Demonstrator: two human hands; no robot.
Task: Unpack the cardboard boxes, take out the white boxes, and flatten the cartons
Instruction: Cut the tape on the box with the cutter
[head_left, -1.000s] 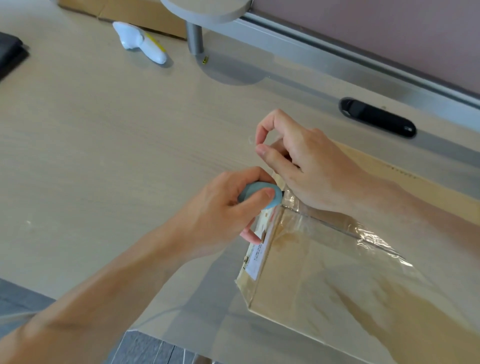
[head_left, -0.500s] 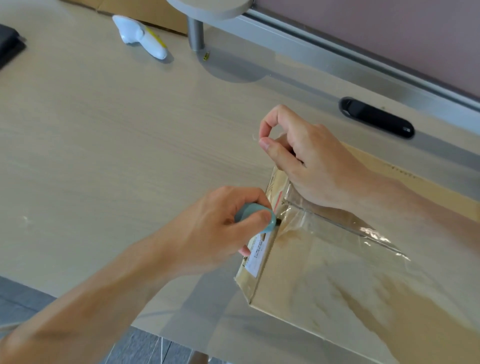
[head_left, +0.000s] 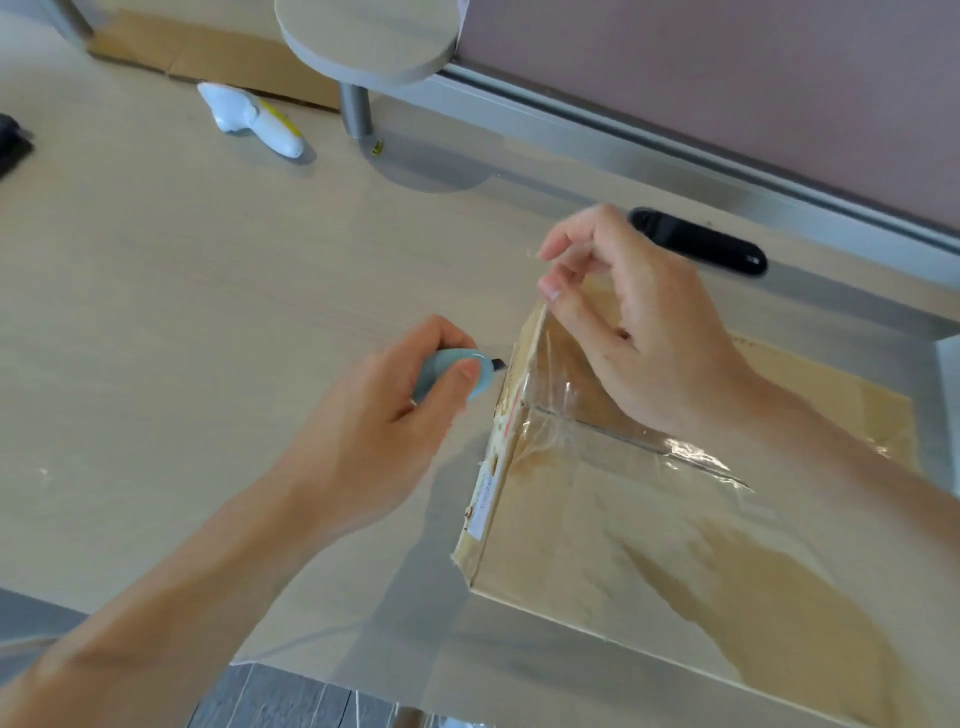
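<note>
change: we saw the left hand pull the blue cutter off the carton's left end; half a second before, its tip sat against the taped corner, now the short blade pointed at that end with a small gap between.
right hand: the right hand lifted a bit since then, heel resting on the carton top, thumb and forefinger curled near each other at the far corner; we could not tell if they pinched tape or nothing.
left hand: closed around the cutter, thumb on its body.
meaning: we judged the end-seam cut finished or paused; the clear tape along the top seam looked intact, so the carton was unopened.
carton place: centre to lower right of the frame, lying on the tabletop, white label on its left end.
counts: one taped carton in hand; one flat cardboard piece upper left; one cutter; one white-and-yellow tool upper left; one black oblong item upper right; white boxes seen, zero.
</note>
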